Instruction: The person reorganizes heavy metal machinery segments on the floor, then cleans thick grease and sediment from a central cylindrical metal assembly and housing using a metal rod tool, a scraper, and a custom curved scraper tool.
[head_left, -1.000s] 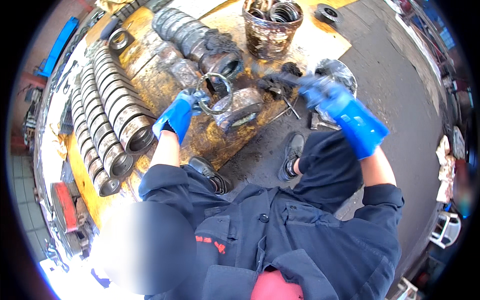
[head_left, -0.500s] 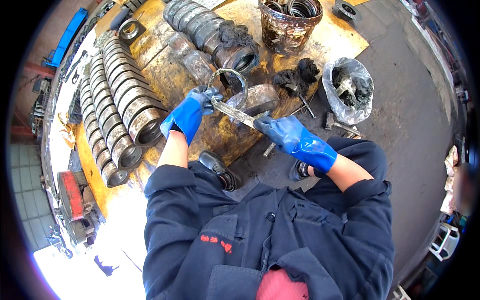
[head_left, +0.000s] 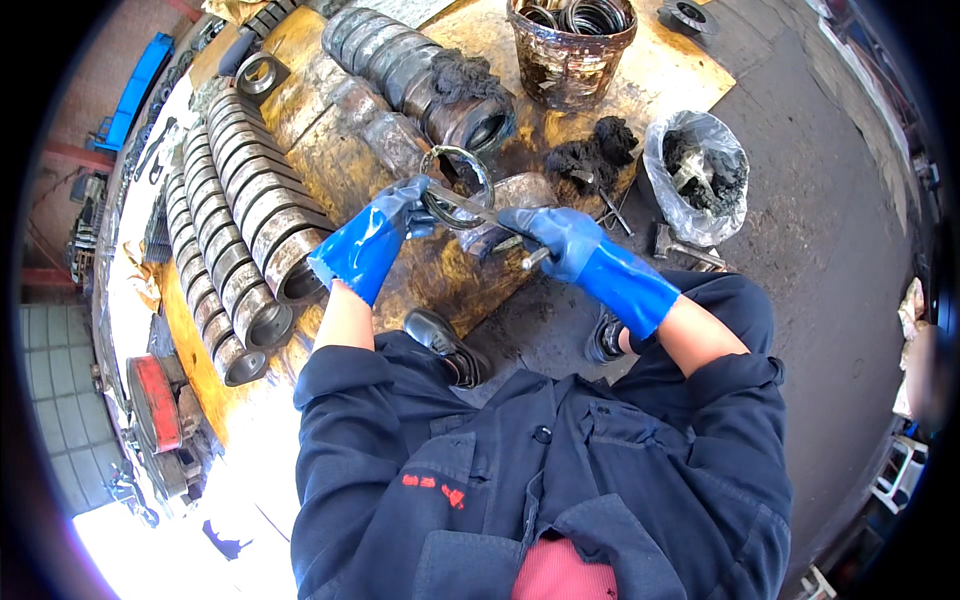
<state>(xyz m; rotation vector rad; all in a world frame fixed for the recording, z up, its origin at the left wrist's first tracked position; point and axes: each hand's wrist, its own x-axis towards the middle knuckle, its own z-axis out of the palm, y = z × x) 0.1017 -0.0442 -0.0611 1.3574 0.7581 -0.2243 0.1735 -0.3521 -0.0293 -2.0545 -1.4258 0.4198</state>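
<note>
Above the workbench, my left hand [head_left: 405, 203], in a blue rubber glove, is closed on the near left rim of a thin, dirty metal ring [head_left: 487, 180]. My right hand [head_left: 560, 238], gloved alike, grips a flat metal blade-like bar [head_left: 470, 207]. That bar reaches left across the lower part of the ring, its far end by my left fingers. A short rod end [head_left: 537, 260] sticks out below my right hand; whether it belongs to the bar I cannot tell. Behind the ring lies a worn metal cylinder [head_left: 525, 190], partly hidden.
Rows of metal sleeves [head_left: 270, 215] lie to the left. A larger ribbed cylinder [head_left: 385, 60] bears a black rag [head_left: 465, 78]. A grimy bucket [head_left: 572, 62] holds rings. To the right are black rags [head_left: 600, 150], a plastic-lined bin [head_left: 735, 195] and a hammer [head_left: 685, 248].
My right hand has risen slightly and shifted left, and the bar with it now overlaps the ring's lower part. The ring has turned to face me more and sits a little lower.
</note>
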